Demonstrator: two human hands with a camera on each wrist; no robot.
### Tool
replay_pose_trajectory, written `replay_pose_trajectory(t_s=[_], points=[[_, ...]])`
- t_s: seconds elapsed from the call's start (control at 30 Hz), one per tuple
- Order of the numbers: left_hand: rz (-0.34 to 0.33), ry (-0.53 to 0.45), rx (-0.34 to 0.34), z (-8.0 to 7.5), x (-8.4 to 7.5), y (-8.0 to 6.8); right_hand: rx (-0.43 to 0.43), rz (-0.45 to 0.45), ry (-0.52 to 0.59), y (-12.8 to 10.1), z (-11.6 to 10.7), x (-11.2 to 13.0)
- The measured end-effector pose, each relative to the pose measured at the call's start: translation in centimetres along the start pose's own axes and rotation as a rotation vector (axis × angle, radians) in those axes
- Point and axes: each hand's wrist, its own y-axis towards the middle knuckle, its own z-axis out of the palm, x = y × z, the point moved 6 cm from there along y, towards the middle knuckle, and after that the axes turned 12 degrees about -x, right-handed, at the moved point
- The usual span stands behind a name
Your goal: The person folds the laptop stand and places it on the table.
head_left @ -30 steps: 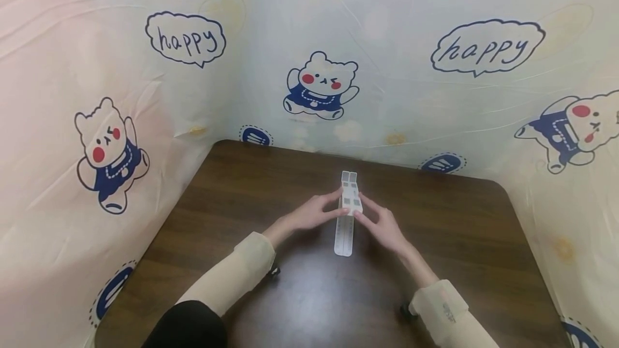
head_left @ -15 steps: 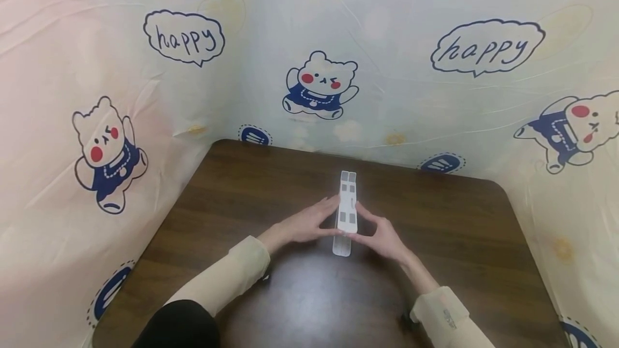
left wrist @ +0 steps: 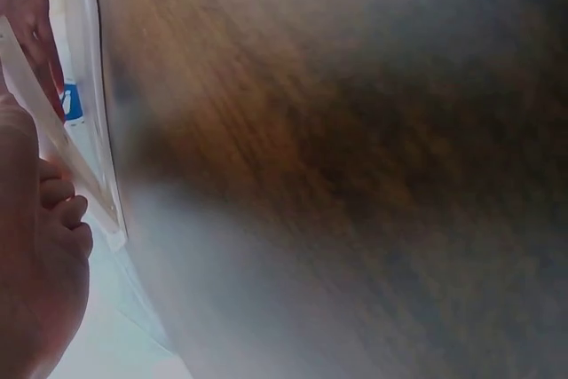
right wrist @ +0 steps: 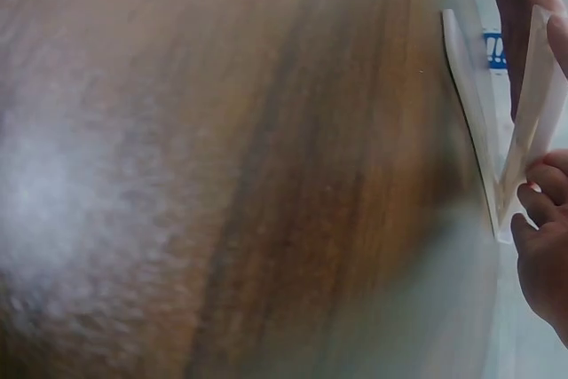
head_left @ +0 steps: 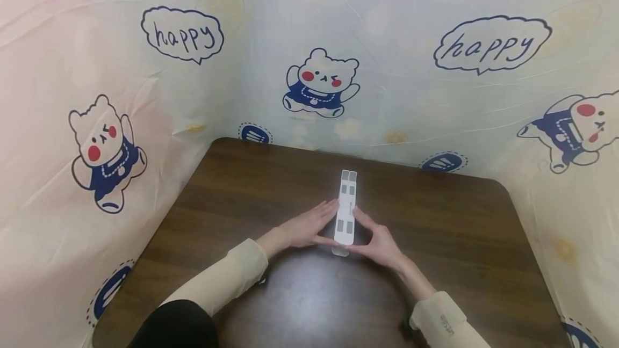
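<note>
Table [head_left: 271, 187]: white strip [head_left: 346, 214] lies mid-table, running toward the far edge, its upper layer folded over and raised off the lower. Left hand [head_left: 304, 228] pinches the near end from the left, fingers fairly straight along the side. Right hand [head_left: 379, 240] pinches it from the right.

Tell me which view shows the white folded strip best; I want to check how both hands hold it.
The head view: the whole white folded strip shows on the brown table, left hand and right hand pinching its near end. The wrist views catch only blurred edge-on slices beside fingers.
</note>
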Motion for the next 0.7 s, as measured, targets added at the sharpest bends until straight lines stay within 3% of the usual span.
replay_pose_trajectory(t_s=[0.17, 0.33, 0.7], points=[[-0.011, 0.013, 0.001, 0.4, 0.0, -0.1, -0.005, -0.032, -0.024, -0.2, 0.2, -0.3], [0.019, 0.046, -0.011, 1.0, -0.2, -0.2, 0.0, -0.047, -0.041, -0.4, 0.5, -0.5], [0.031, 0.084, -0.021, 1.3, -0.5, -0.3, 0.009, -0.025, -0.042, -0.6, 1.4, -1.2]])
